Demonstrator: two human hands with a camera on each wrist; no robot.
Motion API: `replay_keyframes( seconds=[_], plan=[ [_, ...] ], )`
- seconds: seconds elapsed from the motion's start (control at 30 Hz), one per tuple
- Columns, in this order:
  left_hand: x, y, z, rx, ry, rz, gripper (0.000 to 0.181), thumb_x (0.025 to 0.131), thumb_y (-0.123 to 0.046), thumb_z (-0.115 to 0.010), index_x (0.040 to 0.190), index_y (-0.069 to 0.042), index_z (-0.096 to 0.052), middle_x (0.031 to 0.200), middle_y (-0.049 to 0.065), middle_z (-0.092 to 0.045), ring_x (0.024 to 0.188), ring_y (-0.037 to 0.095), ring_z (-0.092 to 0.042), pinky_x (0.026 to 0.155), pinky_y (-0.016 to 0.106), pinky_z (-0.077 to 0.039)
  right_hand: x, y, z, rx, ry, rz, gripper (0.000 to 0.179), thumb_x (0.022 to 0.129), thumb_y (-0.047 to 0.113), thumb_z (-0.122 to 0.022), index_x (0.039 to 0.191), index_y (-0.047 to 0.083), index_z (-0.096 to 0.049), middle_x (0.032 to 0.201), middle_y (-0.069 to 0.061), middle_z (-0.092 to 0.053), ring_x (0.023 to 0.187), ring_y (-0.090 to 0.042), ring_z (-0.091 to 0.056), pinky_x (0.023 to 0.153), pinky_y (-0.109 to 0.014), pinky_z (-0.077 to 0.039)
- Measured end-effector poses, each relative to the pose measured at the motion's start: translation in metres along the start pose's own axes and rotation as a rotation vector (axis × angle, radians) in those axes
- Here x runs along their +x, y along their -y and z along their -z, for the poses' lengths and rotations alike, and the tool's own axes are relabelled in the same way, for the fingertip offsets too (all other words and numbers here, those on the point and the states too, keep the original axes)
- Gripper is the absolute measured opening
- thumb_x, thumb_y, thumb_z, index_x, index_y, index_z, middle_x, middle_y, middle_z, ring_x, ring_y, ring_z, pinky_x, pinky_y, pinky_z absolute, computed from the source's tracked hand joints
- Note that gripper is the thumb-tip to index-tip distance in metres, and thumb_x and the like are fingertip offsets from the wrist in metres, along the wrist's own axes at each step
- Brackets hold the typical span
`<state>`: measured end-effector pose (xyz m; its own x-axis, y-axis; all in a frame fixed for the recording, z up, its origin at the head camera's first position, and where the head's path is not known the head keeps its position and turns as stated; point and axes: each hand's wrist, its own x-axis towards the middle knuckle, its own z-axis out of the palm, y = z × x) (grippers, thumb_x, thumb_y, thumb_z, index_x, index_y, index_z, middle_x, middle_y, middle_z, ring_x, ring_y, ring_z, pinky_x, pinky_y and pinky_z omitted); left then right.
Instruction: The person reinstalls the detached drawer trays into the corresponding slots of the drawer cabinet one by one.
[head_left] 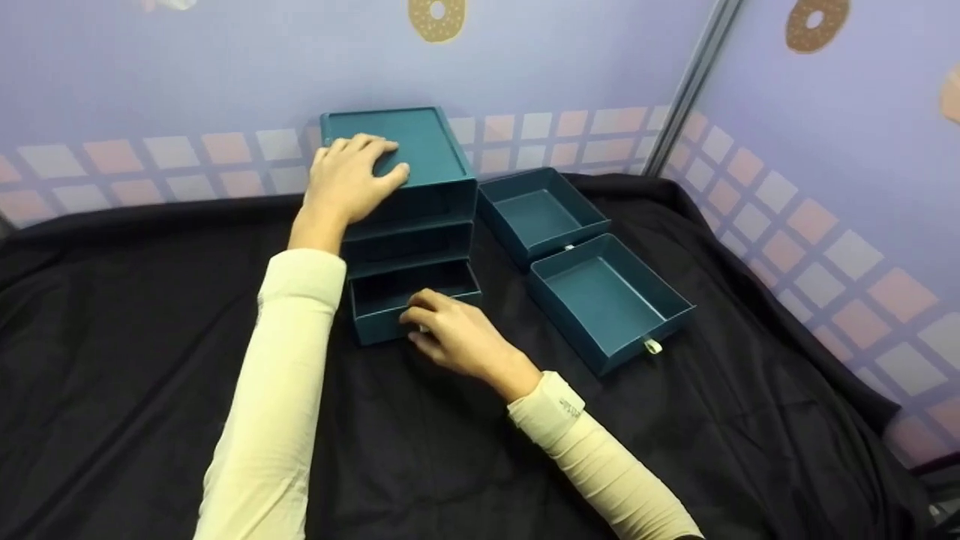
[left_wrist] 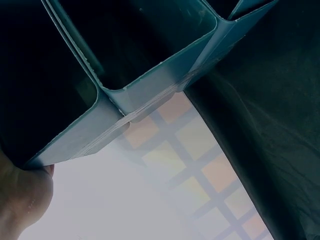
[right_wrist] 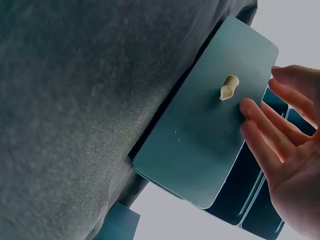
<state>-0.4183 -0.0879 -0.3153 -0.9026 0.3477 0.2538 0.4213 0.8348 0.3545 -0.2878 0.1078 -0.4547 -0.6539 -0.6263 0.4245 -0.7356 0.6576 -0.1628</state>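
Note:
A dark teal drawer cabinet (head_left: pixel 431 142) stands on black cloth, its upper two slots without drawers. My left hand (head_left: pixel 349 176) rests on the left part of its top, fingers spread; the left wrist view catches only a bit of that hand (left_wrist: pixel 27 195) by the cabinet's edge. The bottom drawer (head_left: pixel 375 328) sticks partway out of its slot. At its front is my right hand (head_left: pixel 457 334), fingers loosely bent. In the right wrist view, the fingertips (right_wrist: pixel 247 107) lie at the drawer front's upper edge, beside a pale pull tab (right_wrist: pixel 230 87) that nothing grips.
Two removed teal drawers lie right of the cabinet: one (head_left: pixel 502 217) farther back, the other (head_left: pixel 566 322) nearer, its pale tab (head_left: pixel 652 346) facing forward. Behind the cloth (head_left: pixel 150 375) rises a purple wall (head_left: pixel 225 67) with a tile pattern; a second wall (head_left: pixel 847 150) bounds the right side.

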Motion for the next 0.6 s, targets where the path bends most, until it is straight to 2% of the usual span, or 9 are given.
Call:
replay_keyframes(
  seconds=[0.33,0.6],
  plan=[
    [-0.0055,0.0079,0.0028,0.003,-0.008,0.009,0.066,0.107,-0.057,-0.044,0.16,-0.019,-0.05,0.166,0.01,-0.044,0.154,0.04,-0.034,0.126,0.062,-0.02,0.003,0.0003,-0.0065,0.022,0.095,-0.005,0.024,0.102,0.02,-0.072,0.126,0.016,-0.073,0.156,-0.012,-0.052,0.131,-0.025,-0.063,0.109,-0.04,-0.053],
    [-0.0062,0.0062,0.0036,-0.006,0.005,0.018,0.066,0.107,-0.057,-0.044,0.161,-0.019,-0.048,0.167,0.009,-0.042,0.157,0.04,-0.03,0.129,0.062,-0.014,0.001,0.0011,-0.003,-0.017,0.175,-0.027,0.036,0.102,0.026,-0.071,0.137,0.016,-0.069,0.158,-0.014,-0.052,0.146,-0.03,-0.052,0.121,-0.044,-0.042]
  ],
)
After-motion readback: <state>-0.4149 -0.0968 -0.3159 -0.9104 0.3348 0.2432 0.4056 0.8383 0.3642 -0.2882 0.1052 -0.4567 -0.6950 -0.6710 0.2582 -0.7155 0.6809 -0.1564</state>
